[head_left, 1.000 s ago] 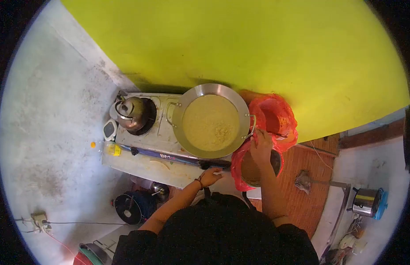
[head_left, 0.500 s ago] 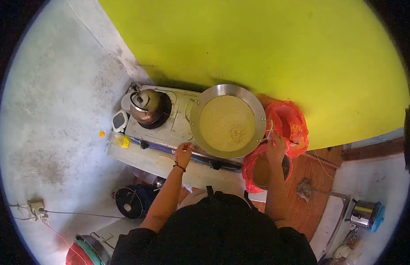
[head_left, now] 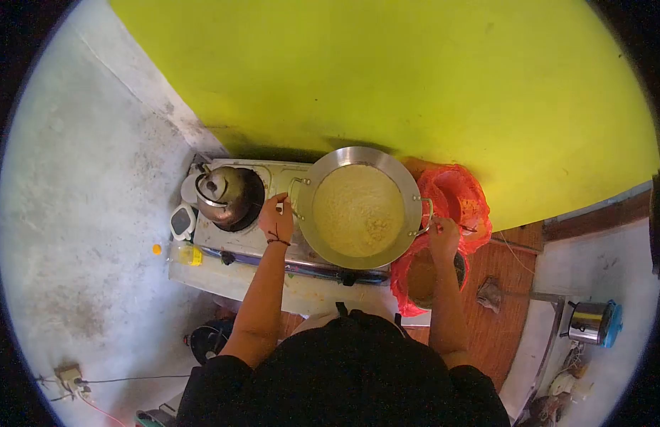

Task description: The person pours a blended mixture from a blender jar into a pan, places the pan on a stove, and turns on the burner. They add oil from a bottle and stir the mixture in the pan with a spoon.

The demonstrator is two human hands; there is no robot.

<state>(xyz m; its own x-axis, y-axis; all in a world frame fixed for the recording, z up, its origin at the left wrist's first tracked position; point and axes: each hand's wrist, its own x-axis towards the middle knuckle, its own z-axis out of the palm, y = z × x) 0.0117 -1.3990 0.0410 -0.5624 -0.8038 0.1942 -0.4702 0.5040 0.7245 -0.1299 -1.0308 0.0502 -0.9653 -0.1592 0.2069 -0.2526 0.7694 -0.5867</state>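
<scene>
- Nearest me, beyond my black top, sits a container [head_left: 401,290] lined with a red bag, just under my right forearm; a low sleeve or wrist could, I think, snag its loose plastic.
- My right hand [head_left: 444,235] is bent in at the pan's right handle [head_left: 431,208], fingertips apparently on it; I can't tell whether they are closed around it.
- My left hand [head_left: 276,215] is curled small beside the left handle [head_left: 293,186]; whether it touches or grips, I can't tell.
- Between them the wide pan [head_left: 355,154] sits at the right end of the stove [head_left: 283,171], holding pale, lumpy liquid [head_left: 355,203]. One side lifted sooner would likely slosh it over; a fingertip hold could slip.
- Left of that, the kettle [head_left: 230,196] is close enough that a leftward swing might knock it.
- Farthest stands the green wall [head_left: 387,71].
</scene>
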